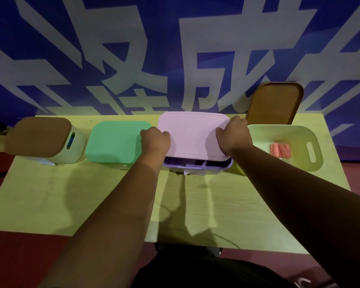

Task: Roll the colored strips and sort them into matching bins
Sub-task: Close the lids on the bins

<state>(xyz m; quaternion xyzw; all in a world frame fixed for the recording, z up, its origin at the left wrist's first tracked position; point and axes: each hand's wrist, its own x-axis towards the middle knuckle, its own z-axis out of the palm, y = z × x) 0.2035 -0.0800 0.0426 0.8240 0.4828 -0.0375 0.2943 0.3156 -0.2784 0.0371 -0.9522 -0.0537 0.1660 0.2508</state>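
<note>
Four bins stand in a row along the table's far edge. My left hand [155, 140] and my right hand [233, 136] grip the two short ends of a pink lid [192, 136], held just above the purple bin [197, 166], whose front gap shows its inside. Left of it stands a green bin with its green lid [114, 142] on. At the far left is a cream bin [71, 152] under a brown lid [39, 137]. At the right an open cream bin [299, 134] holds several rolled orange-pink strips [280, 150].
A second brown lid [275, 102] leans upright against the blue-and-white banner wall behind the open bin. The yellow-green table [92, 194] spreads out in front of the bins. Small white paper tags poke out under the purple and far-left bins.
</note>
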